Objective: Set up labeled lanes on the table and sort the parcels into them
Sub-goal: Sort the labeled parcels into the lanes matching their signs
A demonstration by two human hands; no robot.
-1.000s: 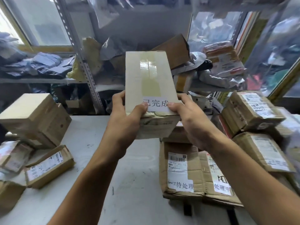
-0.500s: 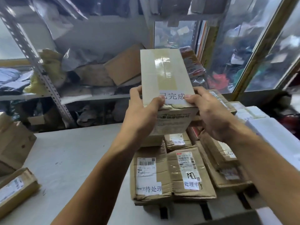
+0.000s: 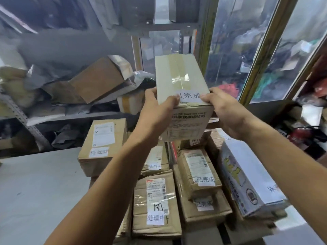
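Since the earlier frames the view has swung to the right; the loose boxes at the table's left edge have gone out of sight, more of the right-hand stacks has come in, and the held box stays raised between both hands. The left hand (image 3: 156,112) grips the pale taped box (image 3: 180,78) at its near left corner, thumb pressed on the top face; the right hand (image 3: 228,114) clasps the near right corner the same way. The box is long and cream-coloured, with a strip of clear tape down its top; a white slip reading 已完成 (image 3: 190,96) sits at its near edge between the two thumbs, and printed text covers its end face; it is held in the air above the stacked parcels, touching none of them.

Three other slips of the same wording are not all readable; two clear ones show on the brown parcels (image 3: 197,172) below and right. One box to the left carries a 待处理 slip (image 3: 99,152); two parcels carry 处理中 slips, the nearer (image 3: 155,217) plain, the farther partly blurred. A white printed carton (image 3: 247,179) lies tilted at the far right.

The grey table (image 3: 35,191) is bare on the left; the parcels crowd its right side up to the edge, and cluttered shelving (image 3: 70,117) stands behind.
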